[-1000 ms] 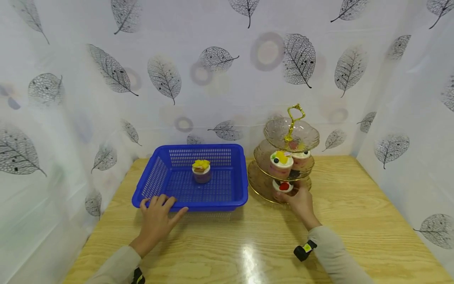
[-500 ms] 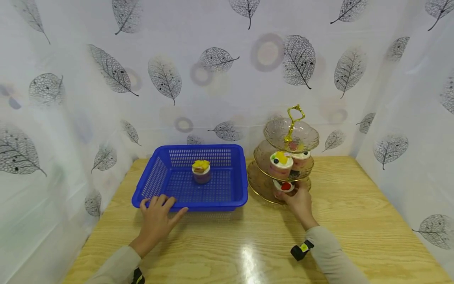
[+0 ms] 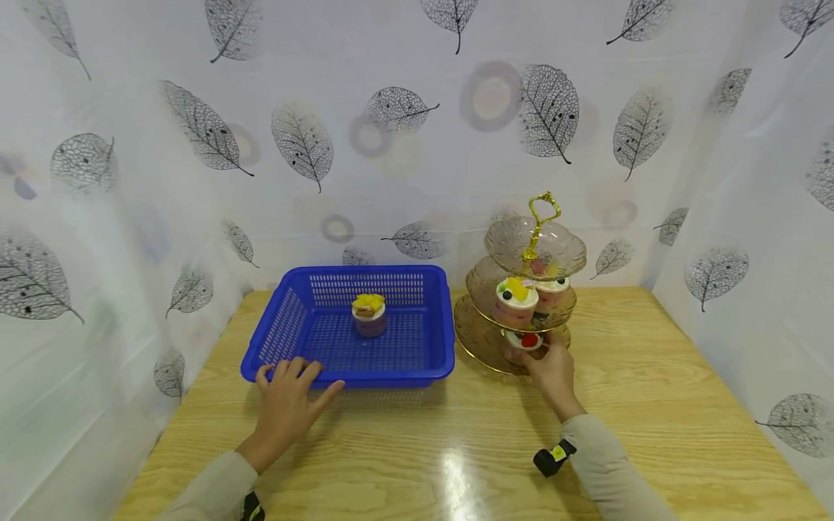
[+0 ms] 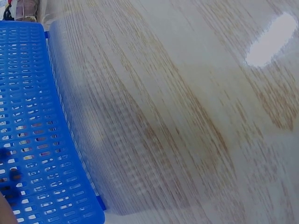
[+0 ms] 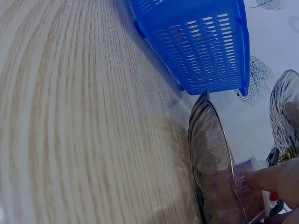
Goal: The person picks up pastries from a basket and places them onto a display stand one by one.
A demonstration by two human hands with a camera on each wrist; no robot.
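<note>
My right hand [image 3: 552, 370] grips a small dessert cup [image 3: 519, 353] topped with white cream and a red strawberry, at the lowest plate of the tiered stand [image 3: 482, 347]. In the right wrist view, fingers [image 5: 275, 179] press the side of this pink cup [image 5: 245, 179], which is partly hidden behind the clear plate edge. My left hand [image 3: 287, 405] lies on the near rim of the blue basket [image 3: 391, 378], fingertips over the edge and thumb spread along the outside. Inside the basket stands another dessert cup [image 3: 370, 318] with yellow fruit on top.
The stand's middle plate carries two more dessert cups, the front one [image 3: 517, 304] topped with mango and a blueberry. A gold handle [image 3: 544, 213] rises from the top plate. Leaf-patterned curtain [image 3: 417, 166] encloses the wooden table [image 3: 391, 456].
The strawberry cup has shifted slightly to the right on the lowest plate, in my right hand. My right forearm has moved a little left; my left hand stays on the basket rim.
</note>
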